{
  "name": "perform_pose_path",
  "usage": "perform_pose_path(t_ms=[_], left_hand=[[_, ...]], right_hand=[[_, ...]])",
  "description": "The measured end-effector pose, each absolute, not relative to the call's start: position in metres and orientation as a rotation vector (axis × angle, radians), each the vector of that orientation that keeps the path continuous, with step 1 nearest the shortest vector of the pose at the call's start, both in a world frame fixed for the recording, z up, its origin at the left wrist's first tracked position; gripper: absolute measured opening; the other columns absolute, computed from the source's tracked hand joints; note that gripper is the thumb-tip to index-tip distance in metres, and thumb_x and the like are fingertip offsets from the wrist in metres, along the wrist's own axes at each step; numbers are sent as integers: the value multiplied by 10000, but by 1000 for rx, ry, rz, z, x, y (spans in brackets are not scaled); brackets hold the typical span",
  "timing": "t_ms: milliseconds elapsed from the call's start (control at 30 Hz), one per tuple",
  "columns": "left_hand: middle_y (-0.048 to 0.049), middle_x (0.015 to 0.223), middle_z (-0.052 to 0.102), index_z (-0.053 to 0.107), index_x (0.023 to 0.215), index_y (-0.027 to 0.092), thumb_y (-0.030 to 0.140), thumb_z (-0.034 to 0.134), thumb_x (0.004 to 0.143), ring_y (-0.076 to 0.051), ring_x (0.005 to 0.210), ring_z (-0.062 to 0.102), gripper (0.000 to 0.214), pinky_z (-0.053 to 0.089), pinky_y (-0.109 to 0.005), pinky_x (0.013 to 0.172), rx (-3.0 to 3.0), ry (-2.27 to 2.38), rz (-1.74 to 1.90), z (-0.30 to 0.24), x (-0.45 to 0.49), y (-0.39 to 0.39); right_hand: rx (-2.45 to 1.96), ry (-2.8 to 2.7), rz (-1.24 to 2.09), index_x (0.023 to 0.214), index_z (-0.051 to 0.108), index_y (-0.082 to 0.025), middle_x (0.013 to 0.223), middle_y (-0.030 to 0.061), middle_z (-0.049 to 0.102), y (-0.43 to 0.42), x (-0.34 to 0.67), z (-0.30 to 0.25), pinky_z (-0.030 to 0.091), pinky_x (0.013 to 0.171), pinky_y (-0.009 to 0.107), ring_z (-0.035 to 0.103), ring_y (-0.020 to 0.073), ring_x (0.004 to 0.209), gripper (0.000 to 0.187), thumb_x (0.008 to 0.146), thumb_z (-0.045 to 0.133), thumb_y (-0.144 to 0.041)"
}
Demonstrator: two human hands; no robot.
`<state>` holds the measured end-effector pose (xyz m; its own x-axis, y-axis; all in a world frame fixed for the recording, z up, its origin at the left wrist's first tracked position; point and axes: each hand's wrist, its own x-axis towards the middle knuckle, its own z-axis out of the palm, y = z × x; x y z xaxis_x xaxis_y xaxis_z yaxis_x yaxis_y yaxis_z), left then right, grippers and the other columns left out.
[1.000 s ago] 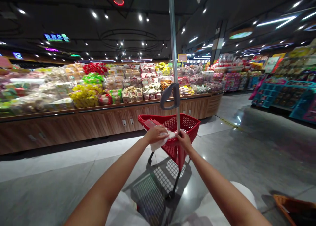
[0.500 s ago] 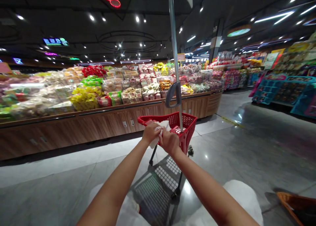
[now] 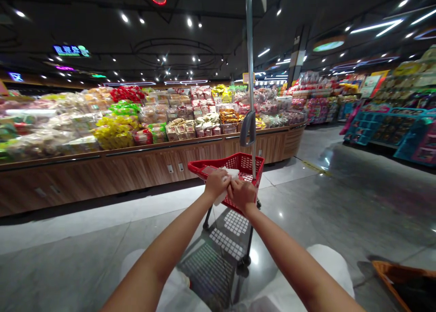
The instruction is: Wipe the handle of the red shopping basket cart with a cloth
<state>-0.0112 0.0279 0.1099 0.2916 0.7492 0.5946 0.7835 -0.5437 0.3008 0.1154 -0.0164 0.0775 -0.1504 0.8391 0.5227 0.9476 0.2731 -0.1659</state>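
A red plastic shopping cart [image 3: 250, 160] stands in front of me on its black legs and casters. Both my hands are closed around a crumpled white cloth or tissue [image 3: 232, 171] on the cart's handle bar. My left hand [image 3: 217, 185] wraps over the cloth from the left, its fingers touching those of my right hand [image 3: 243, 195]. The cloth hangs below the bar between them, and most of the bar under the hands is hidden. A metal pole [image 3: 250, 66] with a grey loop handle [image 3: 248, 128] rises from the cart's right side.
Beyond the cart runs a long wood-panelled display counter [image 3: 150, 166] piled with packaged snacks. Blue racks [image 3: 369, 121] of goods stand at the right. An orange basket [image 3: 388, 275] with dark contents sits on the floor at lower right. Grey tiles form the floor.
Both hands have shifted right along the cart's handle with the white cloth. The pole now stands more upright and further right in view.
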Motion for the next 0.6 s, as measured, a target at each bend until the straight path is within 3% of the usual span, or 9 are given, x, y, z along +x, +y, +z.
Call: perform_pose_path(t_ms=[200,467,600], left_hand=[[-91,865,721,721,827,161,380,571,806,-213,814,652,267,468,-290,749,-2280,-1849,-976,130,-51,66],[-69,932,706,702,883,176,346,491,874,-182,901,625,270,442,-272,838,-2214,-1752,-1045,112,-38,32],[-57,1001,705,722,929,222,491,611,767,-208,945,618,333,438,-273,832,-2328,-1811,-880,124,-14,33]], right_hand=[[-1531,-2019,-284,1172,627,-239,992,86,672,-5,135,67,359,776,346,566,219,825,403,926,346,-389],[-1298,-1708,-570,754,700,-213,630,34,644,12,141,52,298,684,312,544,164,637,239,863,501,-291],[-1218,-1701,-635,705,671,-203,590,10,624,18,136,53,273,668,303,514,144,587,241,859,510,-294]])
